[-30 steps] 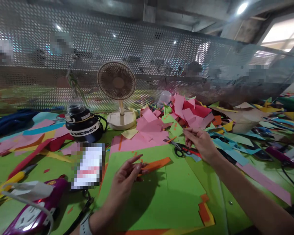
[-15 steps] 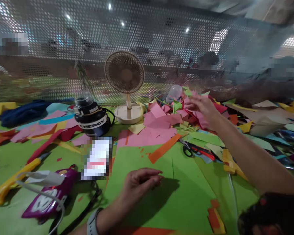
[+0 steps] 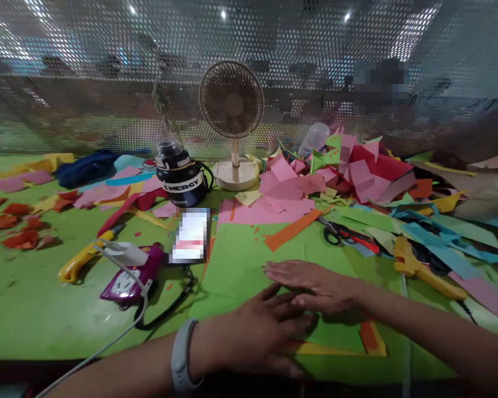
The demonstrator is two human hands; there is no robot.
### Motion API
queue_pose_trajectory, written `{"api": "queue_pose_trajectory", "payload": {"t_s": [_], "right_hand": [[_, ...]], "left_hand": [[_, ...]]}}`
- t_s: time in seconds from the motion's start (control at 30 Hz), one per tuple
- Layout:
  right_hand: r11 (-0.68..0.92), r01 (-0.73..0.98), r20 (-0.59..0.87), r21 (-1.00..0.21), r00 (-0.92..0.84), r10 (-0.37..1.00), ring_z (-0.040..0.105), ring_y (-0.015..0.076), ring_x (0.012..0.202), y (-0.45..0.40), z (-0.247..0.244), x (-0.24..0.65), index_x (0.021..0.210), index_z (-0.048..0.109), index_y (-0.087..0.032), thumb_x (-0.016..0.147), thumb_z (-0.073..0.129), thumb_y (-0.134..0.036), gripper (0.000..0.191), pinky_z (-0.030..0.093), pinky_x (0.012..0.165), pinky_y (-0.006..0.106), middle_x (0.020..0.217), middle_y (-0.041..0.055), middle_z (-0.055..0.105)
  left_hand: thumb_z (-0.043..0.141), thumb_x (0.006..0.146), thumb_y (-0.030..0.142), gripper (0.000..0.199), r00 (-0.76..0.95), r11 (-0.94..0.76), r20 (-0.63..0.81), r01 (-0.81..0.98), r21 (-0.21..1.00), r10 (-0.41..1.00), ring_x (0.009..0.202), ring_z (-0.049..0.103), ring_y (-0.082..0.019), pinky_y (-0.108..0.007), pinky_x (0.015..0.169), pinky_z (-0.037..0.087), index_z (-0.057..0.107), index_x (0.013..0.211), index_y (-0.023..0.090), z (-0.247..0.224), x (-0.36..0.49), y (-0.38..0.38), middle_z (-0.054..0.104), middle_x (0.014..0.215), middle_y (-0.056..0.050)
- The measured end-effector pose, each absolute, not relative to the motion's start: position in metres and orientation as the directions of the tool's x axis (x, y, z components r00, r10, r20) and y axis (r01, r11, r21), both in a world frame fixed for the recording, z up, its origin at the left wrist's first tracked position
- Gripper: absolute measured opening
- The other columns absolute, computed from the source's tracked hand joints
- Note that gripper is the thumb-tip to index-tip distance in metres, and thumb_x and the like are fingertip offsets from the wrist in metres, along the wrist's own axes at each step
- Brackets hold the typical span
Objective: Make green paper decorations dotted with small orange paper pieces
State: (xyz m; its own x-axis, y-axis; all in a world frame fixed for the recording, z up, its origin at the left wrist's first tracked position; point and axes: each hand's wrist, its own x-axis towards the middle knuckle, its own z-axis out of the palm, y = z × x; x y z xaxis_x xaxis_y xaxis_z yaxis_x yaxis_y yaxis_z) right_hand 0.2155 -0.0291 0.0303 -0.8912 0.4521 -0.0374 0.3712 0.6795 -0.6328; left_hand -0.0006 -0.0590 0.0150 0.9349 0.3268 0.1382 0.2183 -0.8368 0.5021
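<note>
Green table (image 3: pixel 20 326), two hands (image 3: pixel 253 331) (image 3: pixel 321 284), apparently touching paper (image 3: pixel 236 265)

The left hand (image 3: pixel 253 331) and right hand (image 3: pixel 315 284) hide part of the green paper sheet (image 3: pixel 240 265). Pixelation makes the smartphone screen (image 3: pixel 190 235) unreadable. Blurred shapes (image 3: pixel 110 65) behind the perforated metal panel (image 3: pixel 108 130) cannot be identified. The right edge cuts off the right forearm (image 3: pixel 431 331), the bottom edge the white charger cable (image 3: pixel 122 333).

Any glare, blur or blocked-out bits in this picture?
All in the head view: lights glare through the mesh; a bright rectangle is pixelated; the green table shows a pale sheen at left; shadow lies under the right hand; the upper right background looks blurred.
</note>
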Motion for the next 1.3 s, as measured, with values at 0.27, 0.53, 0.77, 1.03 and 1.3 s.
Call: {"api": "queue_pose_trajectory", "payload": {"t_s": [0.27, 0.53, 0.77, 1.03, 1.3], "right_hand": [[0.818, 0.263, -0.034, -0.512, -0.957, 0.287, 0.011, 0.0219, 0.143, 0.007, 0.004, 0.197, 0.146, 0.027, -0.008, 0.091, 0.040, -0.051, 0.071, 0.005, 0.116, 0.044, 0.154, 0.0161, 0.019], [0.807, 0.448, -0.063, -0.385, -0.885, 0.462, 0.014, 0.0259, 0.142, 0.071, 0.002, 0.180, 0.143, 0.028, 0.002, 0.090, 0.043, -0.053, 0.077, 0.011, 0.116, 0.043, 0.151, 0.0219, 0.021], [0.796, 0.456, -0.029, -0.399, -0.873, 0.486, 0.018, 0.0219, 0.142, 0.049, 0.012, 0.186, 0.145, 0.030, -0.006, 0.092, 0.043, -0.047, 0.068, 0.016, 0.116, 0.041, 0.151, 0.0180, 0.025], [0.708, 0.532, -0.018, -0.464, -0.805, 0.593, 0.022, 0.0228, 0.141, -0.014, 0.031, 0.236, 0.148, 0.025, -0.015, 0.089, 0.050, -0.050, 0.073, 0.021, 0.114, 0.043, 0.152, 0.0139, 0.025], [0.658, 0.592, -0.162, -0.465, -0.788, 0.594, 0.014, 0.0268, 0.142, -0.059, 0.029, 0.258, 0.147, 0.023, -0.014, 0.077, 0.061, -0.058, 0.091, 0.012, 0.116, 0.046, 0.154, 0.0151, 0.017]], "left_hand": [[0.060, 0.076, 0.060, 0.084, 0.926, -0.704, 0.114, 0.190, 0.684, 0.361, 0.136, 0.031, -0.036, -0.049, 0.114, 0.014, 0.030, 0.146, 0.023, 0.015, -0.005, -0.073, 0.035, 0.148, -0.012], [0.052, 0.082, 0.060, 0.083, 0.959, -0.691, 0.021, 0.187, 0.698, 0.281, 0.142, 0.014, -0.029, -0.045, 0.115, 0.001, 0.018, 0.149, 0.022, 0.024, -0.005, -0.068, 0.014, 0.155, -0.010], [0.055, 0.081, 0.060, 0.082, 0.955, -0.669, 0.041, 0.174, 0.723, 0.293, 0.141, 0.017, -0.031, -0.047, 0.115, 0.004, 0.023, 0.148, 0.024, 0.023, -0.004, -0.067, 0.019, 0.154, -0.010], [0.065, 0.074, 0.058, 0.086, 0.934, -0.658, 0.030, 0.227, 0.718, 0.356, 0.139, 0.023, -0.034, -0.051, 0.114, 0.018, 0.029, 0.146, 0.026, 0.033, -0.011, -0.060, 0.020, 0.154, -0.008], [0.047, 0.081, 0.066, 0.085, 0.792, -0.690, -0.063, 0.565, 0.452, 0.608, 0.142, 0.006, -0.034, -0.055, 0.113, 0.006, 0.017, 0.148, 0.023, 0.015, -0.031, -0.036, 0.006, 0.156, -0.011]]}}
